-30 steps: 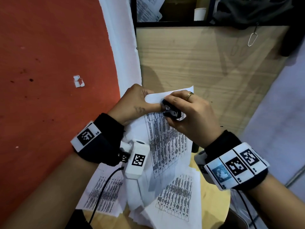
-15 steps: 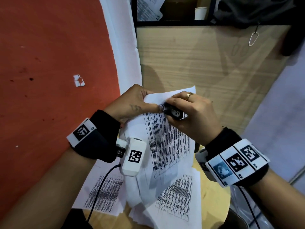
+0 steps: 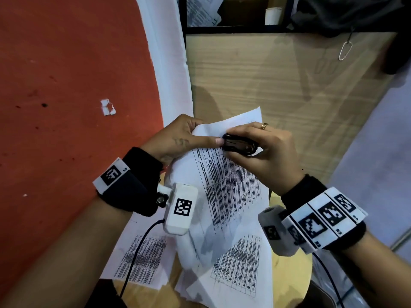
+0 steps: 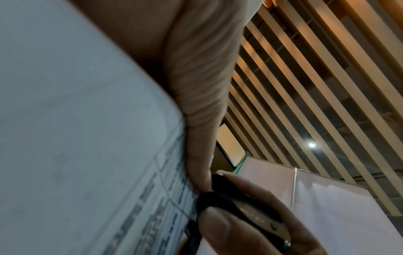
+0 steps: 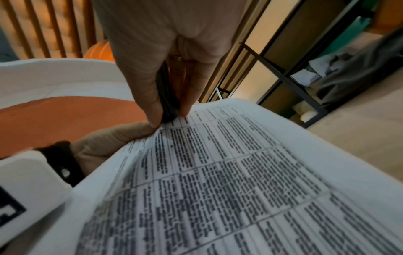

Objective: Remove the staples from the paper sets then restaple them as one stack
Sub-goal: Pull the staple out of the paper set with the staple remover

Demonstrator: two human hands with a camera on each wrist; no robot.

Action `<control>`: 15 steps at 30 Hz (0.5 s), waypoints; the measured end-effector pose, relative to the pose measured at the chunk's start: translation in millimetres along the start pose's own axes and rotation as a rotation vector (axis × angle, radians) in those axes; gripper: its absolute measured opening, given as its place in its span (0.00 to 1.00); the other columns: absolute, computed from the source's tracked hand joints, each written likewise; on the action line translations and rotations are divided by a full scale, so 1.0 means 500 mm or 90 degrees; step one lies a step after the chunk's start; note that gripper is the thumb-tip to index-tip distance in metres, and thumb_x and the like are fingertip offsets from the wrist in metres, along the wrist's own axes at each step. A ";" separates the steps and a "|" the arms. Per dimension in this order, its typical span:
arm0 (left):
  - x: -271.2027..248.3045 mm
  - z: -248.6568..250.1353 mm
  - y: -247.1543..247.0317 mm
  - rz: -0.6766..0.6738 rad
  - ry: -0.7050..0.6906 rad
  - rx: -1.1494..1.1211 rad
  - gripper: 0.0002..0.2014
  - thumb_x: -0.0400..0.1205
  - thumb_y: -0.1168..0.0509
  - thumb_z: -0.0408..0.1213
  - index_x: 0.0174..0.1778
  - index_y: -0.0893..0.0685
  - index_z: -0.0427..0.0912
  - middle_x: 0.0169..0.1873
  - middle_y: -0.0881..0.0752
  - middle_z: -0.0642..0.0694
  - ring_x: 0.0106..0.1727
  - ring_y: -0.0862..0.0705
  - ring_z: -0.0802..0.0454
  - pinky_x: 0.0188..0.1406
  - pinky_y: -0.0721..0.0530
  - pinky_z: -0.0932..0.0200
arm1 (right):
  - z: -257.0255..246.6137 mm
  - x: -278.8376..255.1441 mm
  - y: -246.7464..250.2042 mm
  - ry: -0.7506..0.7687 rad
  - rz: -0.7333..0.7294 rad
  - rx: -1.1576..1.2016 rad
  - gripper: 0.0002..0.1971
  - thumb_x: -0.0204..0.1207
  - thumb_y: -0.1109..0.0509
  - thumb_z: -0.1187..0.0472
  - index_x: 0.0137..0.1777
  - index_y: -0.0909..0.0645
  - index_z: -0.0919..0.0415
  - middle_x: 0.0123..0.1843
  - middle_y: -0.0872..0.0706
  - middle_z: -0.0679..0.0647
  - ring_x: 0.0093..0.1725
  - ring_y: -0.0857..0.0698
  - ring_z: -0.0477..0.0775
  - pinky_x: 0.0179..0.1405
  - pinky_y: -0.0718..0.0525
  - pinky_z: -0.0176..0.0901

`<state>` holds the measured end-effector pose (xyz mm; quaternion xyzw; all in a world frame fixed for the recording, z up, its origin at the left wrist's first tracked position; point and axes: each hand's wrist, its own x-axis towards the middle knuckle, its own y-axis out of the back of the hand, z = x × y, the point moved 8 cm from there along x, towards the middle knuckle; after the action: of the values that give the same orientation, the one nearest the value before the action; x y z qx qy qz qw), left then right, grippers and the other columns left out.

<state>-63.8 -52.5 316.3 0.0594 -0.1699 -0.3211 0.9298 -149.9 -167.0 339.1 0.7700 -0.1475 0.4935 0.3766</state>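
Note:
A stapled paper set [image 3: 224,181] printed with tables is lifted above the table. My left hand [image 3: 178,138] pinches its top left corner, thumb on the printed side. My right hand [image 3: 262,150] grips a small black staple remover [image 3: 239,145] between thumb and fingers, its tip pressed on the corner right by my left thumb. The right wrist view shows the staple remover [image 5: 167,101] touching the paper set [image 5: 229,172] at the corner; the staple itself is hidden. In the left wrist view the staple remover [image 4: 240,207] sits against the paper set [image 4: 87,155].
More printed sheets [image 3: 142,258] lie spread on the round wooden table [image 3: 289,276] below my hands. A wooden panel [image 3: 278,85] and a shelf with a cup [image 3: 272,15] stand behind. Red floor [image 3: 66,85] lies to the left.
The staple remover has turned in my right hand and now lies flatter along the paper's top edge. My left wrist has dropped slightly. The paper set stays held.

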 end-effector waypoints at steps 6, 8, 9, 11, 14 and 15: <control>-0.004 0.006 -0.011 -0.017 -0.029 -0.040 0.05 0.67 0.29 0.32 0.34 0.08 0.43 0.31 0.09 0.49 0.32 0.12 0.58 0.33 0.15 0.67 | 0.015 -0.001 0.009 -0.077 0.018 0.117 0.16 0.60 0.18 0.61 0.49 0.12 0.63 0.44 0.13 0.45 0.45 0.14 0.39 0.49 0.18 0.31; 0.000 0.001 -0.001 0.035 -0.054 -0.004 0.04 0.68 0.27 0.31 0.31 0.09 0.45 0.30 0.10 0.50 0.30 0.14 0.59 0.32 0.17 0.66 | 0.017 0.000 0.011 -0.087 0.026 0.130 0.17 0.60 0.18 0.59 0.50 0.12 0.61 0.45 0.13 0.44 0.46 0.14 0.36 0.50 0.18 0.30; 0.004 -0.002 0.013 0.085 -0.076 0.042 0.06 0.69 0.24 0.32 0.29 0.10 0.47 0.28 0.12 0.52 0.29 0.16 0.60 0.31 0.19 0.66 | 0.018 0.000 0.014 -0.089 0.034 0.130 0.18 0.60 0.18 0.59 0.50 0.13 0.61 0.45 0.13 0.44 0.46 0.14 0.36 0.50 0.18 0.31; 0.008 -0.014 0.038 0.162 -0.104 0.124 0.09 0.70 0.23 0.35 0.26 0.12 0.50 0.25 0.15 0.55 0.27 0.21 0.61 0.29 0.24 0.66 | 0.023 0.002 0.020 -0.092 0.046 0.119 0.18 0.60 0.18 0.58 0.50 0.12 0.61 0.45 0.12 0.46 0.45 0.13 0.39 0.49 0.17 0.33; 0.009 -0.025 0.048 0.183 -0.098 0.187 0.05 0.64 0.24 0.49 0.27 0.12 0.55 0.26 0.14 0.57 0.30 0.20 0.59 0.34 0.23 0.59 | 0.031 0.001 0.018 -0.075 0.036 0.030 0.16 0.60 0.20 0.57 0.47 0.11 0.63 0.42 0.10 0.52 0.42 0.14 0.44 0.46 0.18 0.30; 0.009 -0.025 0.050 0.191 -0.097 0.205 0.05 0.63 0.25 0.51 0.27 0.12 0.57 0.25 0.14 0.59 0.30 0.19 0.59 0.35 0.22 0.57 | 0.036 -0.004 0.013 -0.068 0.025 -0.007 0.15 0.60 0.20 0.57 0.46 0.11 0.63 0.41 0.10 0.54 0.41 0.15 0.45 0.45 0.20 0.30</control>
<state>-41.5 -35.5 311.3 0.1568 -0.2954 -0.1518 0.9301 -142.8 -184.7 336.1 0.7901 -0.1855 0.4580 0.3627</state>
